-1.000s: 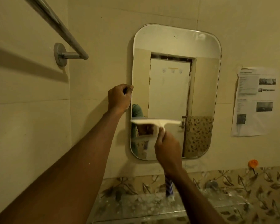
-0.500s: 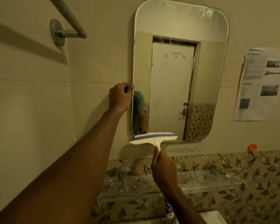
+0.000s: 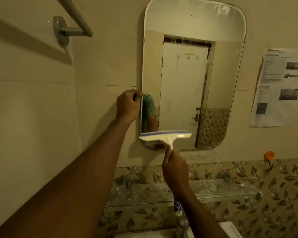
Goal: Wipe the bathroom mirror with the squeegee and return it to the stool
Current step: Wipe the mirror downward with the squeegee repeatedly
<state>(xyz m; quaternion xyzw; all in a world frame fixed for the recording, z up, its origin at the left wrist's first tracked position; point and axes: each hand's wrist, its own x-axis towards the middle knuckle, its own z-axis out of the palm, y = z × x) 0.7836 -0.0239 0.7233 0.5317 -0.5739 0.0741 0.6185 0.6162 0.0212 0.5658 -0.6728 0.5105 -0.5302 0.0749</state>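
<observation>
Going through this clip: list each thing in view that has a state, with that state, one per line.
squeegee: held by its handle, blade across the mirror's lower left part
mirror: on the wall, left edge held
left hand: grip closed on the mirror's left edge
right hand: grip closed on the squeegee handle
paper sheet: stuck to the wall, right of the mirror
glass shelf: spotted, under the mirror
</observation>
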